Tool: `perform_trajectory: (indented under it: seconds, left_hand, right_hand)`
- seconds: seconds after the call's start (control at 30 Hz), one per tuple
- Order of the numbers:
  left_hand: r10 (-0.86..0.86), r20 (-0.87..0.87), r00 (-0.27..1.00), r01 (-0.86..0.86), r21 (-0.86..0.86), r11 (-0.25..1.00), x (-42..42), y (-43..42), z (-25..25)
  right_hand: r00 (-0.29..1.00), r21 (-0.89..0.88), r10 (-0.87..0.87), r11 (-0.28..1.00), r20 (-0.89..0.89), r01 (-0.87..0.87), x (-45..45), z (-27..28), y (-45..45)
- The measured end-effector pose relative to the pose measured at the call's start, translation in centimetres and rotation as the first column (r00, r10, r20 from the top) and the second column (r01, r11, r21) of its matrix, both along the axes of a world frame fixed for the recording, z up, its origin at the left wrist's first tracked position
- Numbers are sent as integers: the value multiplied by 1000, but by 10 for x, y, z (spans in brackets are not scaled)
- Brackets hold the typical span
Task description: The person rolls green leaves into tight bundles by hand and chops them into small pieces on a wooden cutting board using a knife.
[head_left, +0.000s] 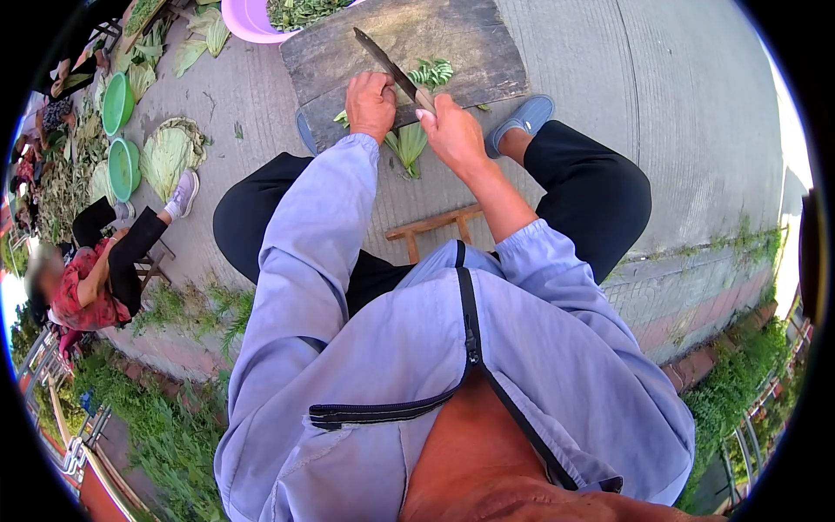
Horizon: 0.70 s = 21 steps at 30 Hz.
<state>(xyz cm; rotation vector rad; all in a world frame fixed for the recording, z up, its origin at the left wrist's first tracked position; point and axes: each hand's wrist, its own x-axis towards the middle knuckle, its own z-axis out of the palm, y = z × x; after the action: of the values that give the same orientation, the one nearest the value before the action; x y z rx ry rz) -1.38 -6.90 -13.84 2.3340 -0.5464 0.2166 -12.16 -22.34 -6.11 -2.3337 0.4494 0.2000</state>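
A dark-bladed knife (383,56) points up and left over a worn wooden board (470,35), its wooden handle held in my right hand (454,137). Left of the blade, my left hand (371,103) has its fingers curled at the board's near edge; what they press on is too hidden to make out. Just right of the blade lies a small heap of cut green leaves (432,73). Between my hands, a pale green leafy bunch (406,150) hangs over the near edge of the board.
Beyond the board stands a pink basin (246,22) of chopped greens. Large cabbage leaves (171,157) and two green basins (123,170) lie to the left. A seated person (91,283) is at the far left. A wooden stool frame (435,224) shows between my knees.
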Motion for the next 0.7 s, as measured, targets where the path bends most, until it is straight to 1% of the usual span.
perform_trajectory:
  seconds: [0.27, 0.53, 0.7]
  left_hand:
    - [-8, 34, 999, 8, 6, 1000, -1, -1, 0]
    - [-16, 28, 999, 16, 6, 1000, 1, -1, -2]
    - [-14, 27, 1000, 14, 11, 1000, 1, -1, -3]
  right_hand:
    - [1000, -28, 13, 1000, -19, -14, 0, -3, 4]
    - [997, -62, 40, 997, -67, -44, 9, 4, 8]
    - [998, -63, 36, 997, -58, -39, 13, 0, 10]
